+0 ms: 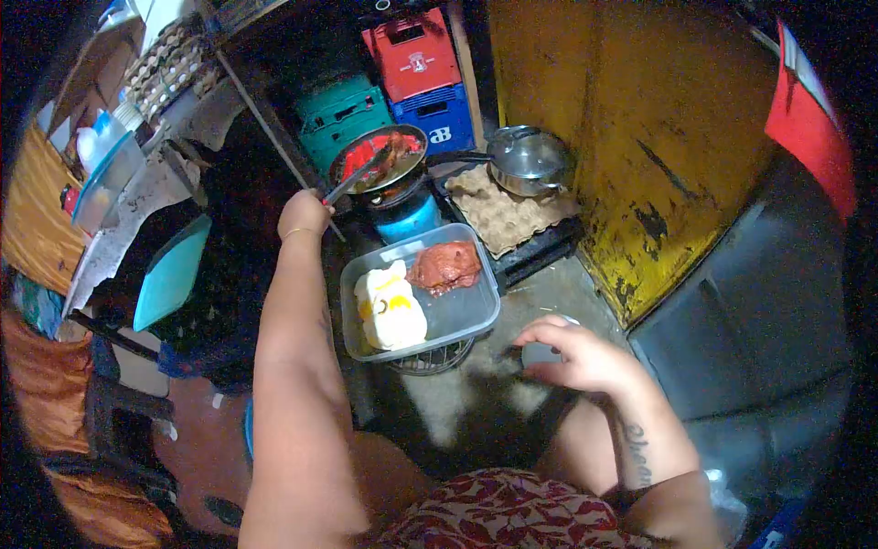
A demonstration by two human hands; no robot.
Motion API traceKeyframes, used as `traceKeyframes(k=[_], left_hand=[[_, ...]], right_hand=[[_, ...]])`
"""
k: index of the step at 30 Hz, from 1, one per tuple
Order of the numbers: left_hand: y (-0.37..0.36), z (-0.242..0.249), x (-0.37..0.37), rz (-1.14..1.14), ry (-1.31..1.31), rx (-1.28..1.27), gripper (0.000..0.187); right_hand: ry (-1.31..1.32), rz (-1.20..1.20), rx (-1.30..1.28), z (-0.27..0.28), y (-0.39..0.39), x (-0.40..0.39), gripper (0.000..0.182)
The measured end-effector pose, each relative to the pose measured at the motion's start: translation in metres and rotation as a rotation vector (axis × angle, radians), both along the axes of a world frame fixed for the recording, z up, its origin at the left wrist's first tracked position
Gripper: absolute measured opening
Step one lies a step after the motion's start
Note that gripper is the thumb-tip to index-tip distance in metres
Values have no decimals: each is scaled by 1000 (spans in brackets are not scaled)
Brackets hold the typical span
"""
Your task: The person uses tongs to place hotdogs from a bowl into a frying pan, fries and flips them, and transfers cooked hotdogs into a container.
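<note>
My left hand (305, 216) is closed around the red-ended handle of a long cooking utensil (355, 177), perhaps a spatula. Its far end reaches into a frying pan (413, 179), where reddish and browned food (373, 149) lies. The pan rests above a blue-sided stove (410, 220). In front stands a clear plastic container (457, 323) with fried eggs (391, 309) on its left and a pinkish-red lump of meat (448, 265) at its upper right. To the container's right, my right hand (585, 355) hovers with thumb and fingers apart. A pale, partly hidden object shows behind those fingers.
A lidded metal pot (529, 162) and an egg-tray sheet (503, 212) sit right of the stove. Red (413, 57), blue (437, 119) and green (340, 117) crates stand behind. A worn yellow panel (631, 156) borders the right. Egg trays (174, 69) are stacked upper left.
</note>
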State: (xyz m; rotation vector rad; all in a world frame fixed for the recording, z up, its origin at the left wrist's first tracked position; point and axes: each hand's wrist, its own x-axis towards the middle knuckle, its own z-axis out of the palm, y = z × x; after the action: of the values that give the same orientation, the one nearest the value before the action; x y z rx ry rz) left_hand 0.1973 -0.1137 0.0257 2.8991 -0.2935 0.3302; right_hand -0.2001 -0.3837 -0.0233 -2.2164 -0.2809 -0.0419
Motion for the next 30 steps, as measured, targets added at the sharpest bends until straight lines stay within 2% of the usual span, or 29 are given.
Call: traceKeyframes(k=[4,9,12,15,16,20,25,30], left_hand=[[1,16,-14,34,143,-26,29],[2,31,-40,59,21,18,27],[7,28,-49,34,-8,53,26],[9,25,-53,8,60,5,24],[10,20,-61,-11,-57,61,23],[15,28,-81,6,-20,70,22],[39,38,-120,-14,-41,-48,27],[66,15,-147,-124,-51,-35,30]], right_hand=[[-13,6,-31,-1,-1,-5,41],[-45,-5,-69,1,-1,-10,41],[41,-31,-39,5,2,-14,41],[28,-26,-30,2,5,-16,42],[4,-20,-24,0,5,-16,42],[8,-33,-9,2,5,-20,40],[43,-62,-6,-4,3,-22,39],[47,-69,-34,-1,5,-25,42]])
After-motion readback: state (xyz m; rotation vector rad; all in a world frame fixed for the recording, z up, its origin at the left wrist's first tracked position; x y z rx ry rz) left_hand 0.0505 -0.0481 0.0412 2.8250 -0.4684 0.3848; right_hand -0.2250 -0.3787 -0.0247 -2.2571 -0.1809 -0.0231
